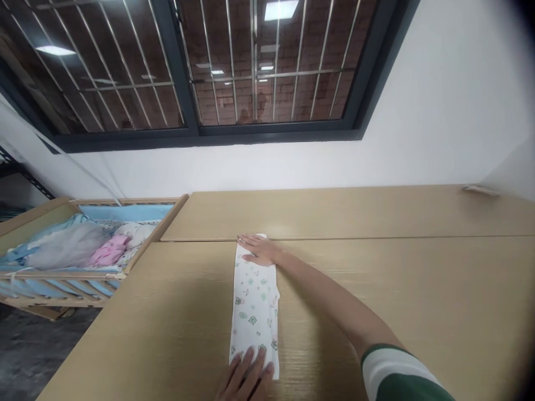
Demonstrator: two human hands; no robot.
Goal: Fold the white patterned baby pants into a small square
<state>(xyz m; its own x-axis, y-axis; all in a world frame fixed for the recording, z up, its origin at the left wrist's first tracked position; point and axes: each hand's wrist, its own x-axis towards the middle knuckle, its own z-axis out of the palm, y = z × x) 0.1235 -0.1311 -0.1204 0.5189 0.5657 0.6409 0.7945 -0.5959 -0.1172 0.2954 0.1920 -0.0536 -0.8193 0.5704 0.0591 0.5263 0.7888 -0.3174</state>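
Beige wood-grain surface (388, 295) fills much of my remote view, a wooden crib (155, 234) left of the folded printed garment (253, 303), which lies flat on it. My right hand (261, 250) covers the garment's far end, my left hand (242, 387) its near end, both grips spread, clasping nothing I can see. I'd judge this as smoothing; next calls for light, even pressure.

wooden crib (174, 210) right beside the table's (418, 312) left edge, kinda stuffed with a pink cloth (109, 250) and filmy whitish stuff (67, 248); dark-framed window (184, 89) with metal bars (254, 55) above the far edge; some pale thing (480, 190) near the far right corner, can't tell what.
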